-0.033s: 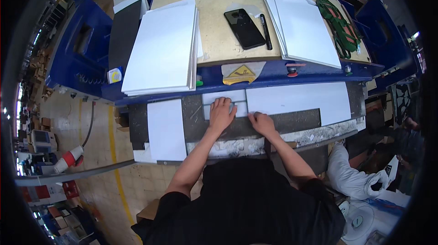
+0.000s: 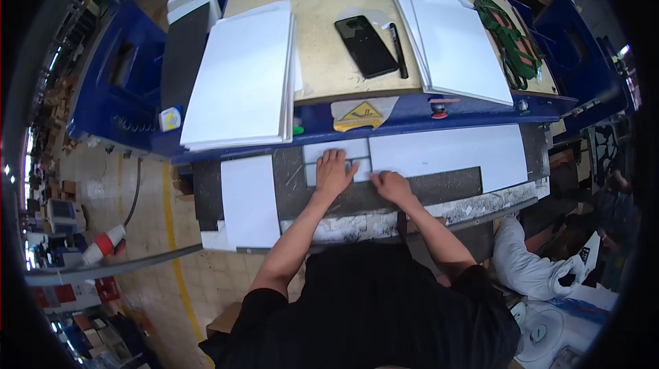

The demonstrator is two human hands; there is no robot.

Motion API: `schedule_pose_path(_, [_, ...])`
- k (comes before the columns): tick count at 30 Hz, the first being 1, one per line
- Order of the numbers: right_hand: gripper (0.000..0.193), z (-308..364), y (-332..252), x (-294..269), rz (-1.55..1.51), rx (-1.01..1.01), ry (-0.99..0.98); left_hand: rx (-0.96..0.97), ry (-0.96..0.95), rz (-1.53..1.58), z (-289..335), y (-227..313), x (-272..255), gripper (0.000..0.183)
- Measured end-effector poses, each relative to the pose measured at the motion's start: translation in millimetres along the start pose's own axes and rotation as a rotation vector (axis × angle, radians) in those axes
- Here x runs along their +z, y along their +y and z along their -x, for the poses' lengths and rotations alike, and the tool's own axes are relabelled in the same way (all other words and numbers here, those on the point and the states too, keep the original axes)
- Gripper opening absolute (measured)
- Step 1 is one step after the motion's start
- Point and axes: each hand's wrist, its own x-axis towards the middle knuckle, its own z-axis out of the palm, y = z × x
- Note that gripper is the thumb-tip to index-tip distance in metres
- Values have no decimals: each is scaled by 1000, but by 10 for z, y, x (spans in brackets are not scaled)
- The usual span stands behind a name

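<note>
My left hand [image 2: 333, 174] rests with fingers stretched out on small white board pieces [image 2: 357, 148], which are parted by thin dark gaps. Its thumb is spread toward the right. Beside it, my right hand [image 2: 393, 187] is closed, fingers curled, at the lower left corner of a long white board [image 2: 449, 148]. Whatever the right fingers hold, if anything, is hidden. The pieces and the long board lie on a dark, scuffed work surface [image 2: 439, 183]. Farther left on that surface lies a separate white sheet [image 2: 250, 201].
Behind a blue machine beam [image 2: 405, 111], a pale wooden bed carries two stacks of white board [image 2: 240, 74] [image 2: 458, 50]. Between them lie a black phone [image 2: 366, 46] and a black marker [image 2: 398, 51]. Green straps [image 2: 508, 43] lie at far right. A metal rail runs along the front edge.
</note>
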Motion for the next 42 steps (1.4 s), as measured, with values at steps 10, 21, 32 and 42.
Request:
schedule_pose_path(10, [27, -415, -132, 296, -48, -91, -560, 38, -280, -218, 176, -228, 266, 52])
schedule_pose_path(21, [37, -192, 6, 322, 155, -207, -237, -142, -607, -144, 28, -282, 287, 49])
schedule_pose_path(32, [41, 1566, 1463, 52, 484, -211, -4, -83, -552, -191, -172, -118, 199, 63])
schedule_pose_path(42, [41, 1688, 687, -719, -200, 60, -74, -155, -702, -156, -242, -176, 168, 55])
